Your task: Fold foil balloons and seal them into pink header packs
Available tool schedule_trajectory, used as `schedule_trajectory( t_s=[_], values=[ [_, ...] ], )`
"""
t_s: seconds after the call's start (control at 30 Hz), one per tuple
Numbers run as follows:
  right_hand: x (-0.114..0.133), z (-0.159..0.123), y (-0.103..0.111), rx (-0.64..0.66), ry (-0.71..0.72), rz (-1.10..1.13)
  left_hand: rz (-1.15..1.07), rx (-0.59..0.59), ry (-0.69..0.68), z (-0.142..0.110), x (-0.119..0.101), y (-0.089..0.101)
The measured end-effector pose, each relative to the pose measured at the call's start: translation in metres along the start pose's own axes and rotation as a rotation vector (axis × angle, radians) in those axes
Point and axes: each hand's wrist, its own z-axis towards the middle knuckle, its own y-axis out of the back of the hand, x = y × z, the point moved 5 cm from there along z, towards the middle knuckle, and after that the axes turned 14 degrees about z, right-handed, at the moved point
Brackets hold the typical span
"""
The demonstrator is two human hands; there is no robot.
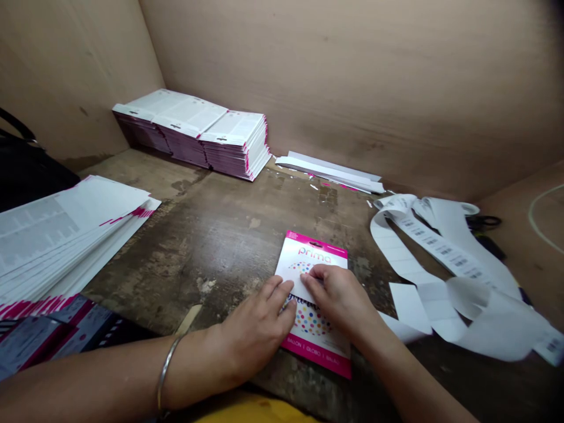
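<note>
Head view, looking down at a wooden bench:

1. The left hand (pixel 258 329) is lying on a pink and white balloon card (pixel 315 255). Its fingers are flat, a little spread, and holding nothing.
2. The right hand (pixel 339 296) is resting on the card too. Its fingers are close together on a small white label (pixel 297 291). Its thumb is hidden, so it is hard to tell if it is pinching the label.
3. The card is lying flat near the front of the wooden bench (pixel 211 252), under both hands.
4. The label could crease or slide if a finger slips, because nothing is holding the card down but the hands.
5. A long strip of barcode labels (pixel 440 252) is lying in loose loops just right of the card. A moving arm could catch it and drag it onto the card.
6. A fanned pile of printed cards (pixel 57 235) is sitting at the left, and a bump could make it slide apart.
7. A black bag (pixel 26 170) is sitting at the far left. It is the only container showing, and its inside is hidden.
</note>
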Motion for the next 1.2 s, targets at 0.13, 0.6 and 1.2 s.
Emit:
schedule_trajectory(
  t_s=[0.13,0.6,1.2],
  values=[
    [0.002,0.0,-0.002,-0.011,-0.012,-0.054,0.003,-0.012,-0.038,0.001,-0.002,-0.003],
    [-0.009,-0.065,-0.032,-0.279,0.501,-0.428,-0.051,0.096,-0.109,0.016,0.002,0.001],
    [-0.013,-0.064,-0.029,-0.342,0.454,-0.263,-1.359,0.459,0.952,0.05,0.053,-0.02]
  ],
)
